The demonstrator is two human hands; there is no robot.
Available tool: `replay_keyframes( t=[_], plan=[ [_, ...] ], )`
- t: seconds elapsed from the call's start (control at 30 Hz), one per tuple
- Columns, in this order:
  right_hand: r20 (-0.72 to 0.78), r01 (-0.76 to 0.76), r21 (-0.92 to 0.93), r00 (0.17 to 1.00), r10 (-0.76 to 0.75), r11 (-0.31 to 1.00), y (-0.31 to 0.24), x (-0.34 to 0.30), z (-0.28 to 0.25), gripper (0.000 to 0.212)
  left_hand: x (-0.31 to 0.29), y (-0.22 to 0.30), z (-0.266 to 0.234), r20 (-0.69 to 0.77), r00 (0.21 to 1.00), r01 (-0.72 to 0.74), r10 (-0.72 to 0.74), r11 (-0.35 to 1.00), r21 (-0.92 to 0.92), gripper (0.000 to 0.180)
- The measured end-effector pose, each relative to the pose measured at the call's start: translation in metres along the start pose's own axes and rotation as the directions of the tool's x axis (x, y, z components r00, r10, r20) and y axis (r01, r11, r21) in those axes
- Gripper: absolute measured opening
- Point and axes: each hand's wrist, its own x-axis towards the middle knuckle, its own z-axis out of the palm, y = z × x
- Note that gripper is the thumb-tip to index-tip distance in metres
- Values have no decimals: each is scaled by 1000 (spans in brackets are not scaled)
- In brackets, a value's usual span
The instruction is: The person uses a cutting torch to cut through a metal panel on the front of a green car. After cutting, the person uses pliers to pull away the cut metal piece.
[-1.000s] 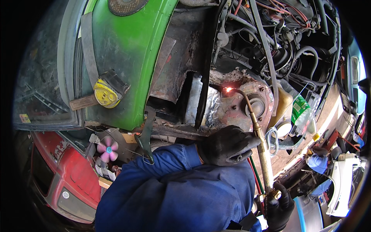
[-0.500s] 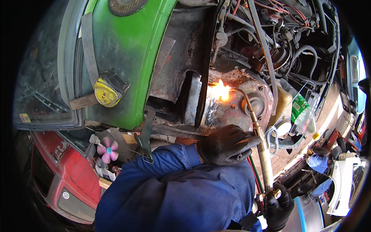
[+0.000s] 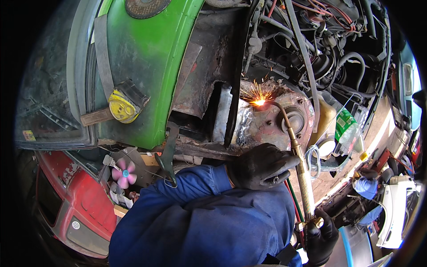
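In my right hand (image 3: pixel 321 239), black-gloved and closed, is the valve end of a brass gas welding torch (image 3: pixel 306 187). The torch slants up and left, its thin bent tip at a bright glowing spot on the rusty metal strut tower (image 3: pixel 262 127), where sparks (image 3: pixel 259 93) spray upward. My left hand (image 3: pixel 260 167), also in a black glove, is curled beside the torch, its fingertips against or just over the shaft. What those fingers hold, if anything, I cannot make out. Red and green hoses (image 3: pixel 295 202) run down from behind the torch.
A green fender panel (image 3: pixel 147 58) carries a yellow tape measure (image 3: pixel 123 107) and a grinding disc (image 3: pixel 146 6). Engine hoses (image 3: pixel 356 58) fill the upper right, above a plastic bottle (image 3: pixel 349 129). A pink fan (image 3: pixel 124 172) and a red car (image 3: pixel 84 196) stand lower left.
The large yellow flame on the metal has shrunk to a small glowing spot with flying sparks. The torch tip has shifted slightly right; both hands are nearly still.
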Motion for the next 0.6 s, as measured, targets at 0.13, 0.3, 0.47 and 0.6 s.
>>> replay_keyframes(
  t=[0.13,0.3,0.47,0.6],
  plan=[
    [97,89,-142,992,-75,986,-2,6,-6,44,1,1,-2,-35,999,-22,21,999,-35,52],
    [25,-50,223,999,45,974,4,0,2,43,9,6,-8,-8,997,-71,71,997,20,61],
    [0,-36,366,999,38,930,11,-5,5,55,0,5,-7,43,997,-59,59,998,1,75],
    [-64,-2,425,997,32,905,19,-6,9,56,-8,-2,-4,94,995,-21,21,1000,3,79]
  ],
)
